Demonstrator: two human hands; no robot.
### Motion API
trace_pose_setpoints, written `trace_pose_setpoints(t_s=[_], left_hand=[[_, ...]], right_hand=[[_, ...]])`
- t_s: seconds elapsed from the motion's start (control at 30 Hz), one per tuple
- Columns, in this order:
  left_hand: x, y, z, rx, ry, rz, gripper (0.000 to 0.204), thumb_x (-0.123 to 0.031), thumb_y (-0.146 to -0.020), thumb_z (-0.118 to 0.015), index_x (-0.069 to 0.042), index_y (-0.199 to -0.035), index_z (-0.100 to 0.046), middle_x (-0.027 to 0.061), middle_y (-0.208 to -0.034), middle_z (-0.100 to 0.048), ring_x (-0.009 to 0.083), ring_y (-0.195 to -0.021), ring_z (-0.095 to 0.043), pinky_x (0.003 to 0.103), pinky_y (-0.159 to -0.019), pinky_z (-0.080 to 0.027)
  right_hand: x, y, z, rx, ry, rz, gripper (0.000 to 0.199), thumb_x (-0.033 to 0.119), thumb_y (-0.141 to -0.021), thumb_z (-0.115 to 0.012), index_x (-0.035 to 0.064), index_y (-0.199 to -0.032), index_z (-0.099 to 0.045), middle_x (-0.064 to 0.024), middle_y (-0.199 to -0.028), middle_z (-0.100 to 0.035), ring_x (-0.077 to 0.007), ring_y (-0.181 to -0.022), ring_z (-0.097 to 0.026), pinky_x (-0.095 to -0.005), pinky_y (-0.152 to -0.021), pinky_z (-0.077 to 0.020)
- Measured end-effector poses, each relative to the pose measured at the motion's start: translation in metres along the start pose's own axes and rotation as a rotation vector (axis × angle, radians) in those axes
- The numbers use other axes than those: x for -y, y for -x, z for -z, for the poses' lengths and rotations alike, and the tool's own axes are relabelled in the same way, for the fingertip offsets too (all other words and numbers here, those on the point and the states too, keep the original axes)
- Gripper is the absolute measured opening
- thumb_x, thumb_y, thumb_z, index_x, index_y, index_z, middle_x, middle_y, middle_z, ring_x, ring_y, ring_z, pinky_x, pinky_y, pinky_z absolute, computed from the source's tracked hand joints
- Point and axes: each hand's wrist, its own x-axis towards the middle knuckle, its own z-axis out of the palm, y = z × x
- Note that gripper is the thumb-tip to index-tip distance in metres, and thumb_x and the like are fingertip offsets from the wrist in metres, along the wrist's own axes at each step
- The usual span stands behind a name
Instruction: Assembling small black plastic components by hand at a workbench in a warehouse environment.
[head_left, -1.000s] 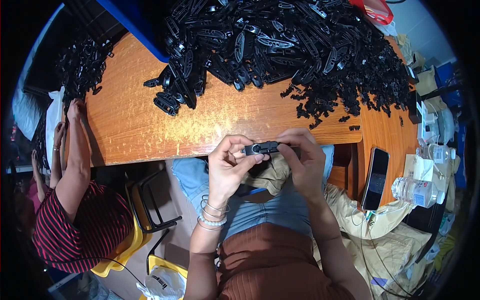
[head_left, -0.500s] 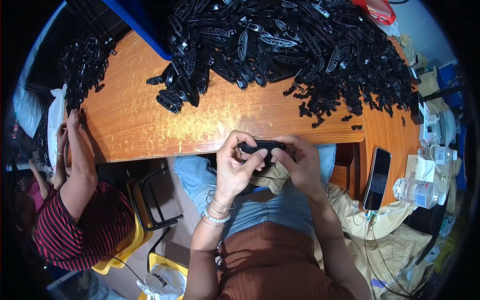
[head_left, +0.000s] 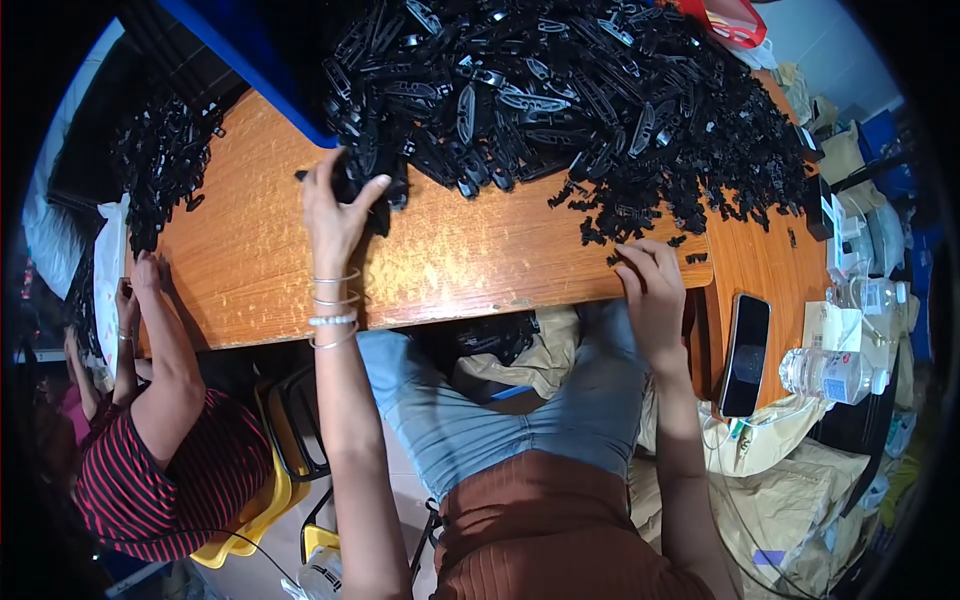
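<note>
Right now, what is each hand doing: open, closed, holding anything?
Left hand: closed on black plastic parts at the pile's edge.
Right hand: open, fingers on small black pieces, holding nothing.

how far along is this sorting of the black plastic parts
Done: hard to judge; a few black pieces lie at the pile's near edge, under the left hand. In hand: that hand reaches to those pieces, and the right hand rests on the wooden table edge by small loose bits. Left: most of it, since the big heap of black parts covers the far side.
</note>
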Motion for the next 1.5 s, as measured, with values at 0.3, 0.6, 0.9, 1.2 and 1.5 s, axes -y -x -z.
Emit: trace_pose_setpoints(t_s=[0.3,0.6,0.9,1.2,1.5], left_hand=[[-0.049,0.041,-0.025,-0.006,-0.071,-0.118,0.058,-0.042,-0.068,-0.075,-0.017,-0.117,-0.056,0.027,-0.132,-0.039,0.0411,-0.119,-0.041,0.05,-0.097,-0.032],[-0.076,0.093,-0.012,-0.171,-0.164,-0.264,0.055,-0.026,-0.068,-0.078,0.001,-0.107,-0.051,0.0241,-0.117,-0.041,0.0407,-0.111,-0.039,0.049,-0.095,-0.031],[-0.086,0.12,-0.013,-0.134,0.176,-0.092,0.021,-0.005,-0.083,-0.062,0.001,-0.102,-0.054,0.0159,-0.088,-0.058,0.0235,-0.075,-0.056,0.033,-0.065,-0.045],[-0.113,0.14,0.001,0.545,1.303,0.327,0.044,0.013,-0.082,-0.053,-0.001,-0.122,-0.039,0.0101,-0.1,-0.059,0.0143,-0.088,-0.062,0.022,-0.075,-0.05],[-0.114,0.146,0.01,0.583,1.25,0.412,0.026,0.012,-0.083,-0.055,0.002,-0.104,-0.043,0.0108,-0.092,-0.063,0.0167,-0.086,-0.065,0.023,-0.073,-0.054]], right_hand=[[0.017,0.01,-0.026,0.011,-0.279,0.02,0.01,-0.005,-0.076,-0.061,-0.0031,-0.086,-0.058,-0.0137,-0.086,-0.058,-0.0274,-0.076,-0.057,-0.0335,-0.068,-0.0467],[0.066,0.008,-0.08,0.1,-0.607,-0.057,0.017,-0.006,-0.082,-0.056,-0.0051,-0.098,-0.061,-0.0117,-0.082,-0.062,-0.0137,-0.067,-0.061,-0.0218,-0.058,-0.0468],[0.065,0.014,-0.077,0.113,-0.893,-0.292,0.006,-0.006,-0.084,-0.055,-0.0088,-0.089,-0.057,-0.0085,-0.079,-0.06,-0.0128,-0.068,-0.061,-0.0228,-0.063,-0.0492],[0.076,0.016,-0.043,0.215,-1.11,-0.418,0.01,0.003,-0.088,-0.057,-0.0055,-0.093,-0.057,-0.0105,-0.09,-0.061,-0.0133,-0.077,-0.059,-0.0236,-0.074,-0.0476],[0.065,0.01,-0.026,0.234,-0.714,-0.087,0.007,0.003,-0.085,-0.058,-0.0016,-0.089,-0.059,-0.0108,-0.093,-0.062,-0.019,-0.088,-0.058,-0.0287,-0.077,-0.0446]])
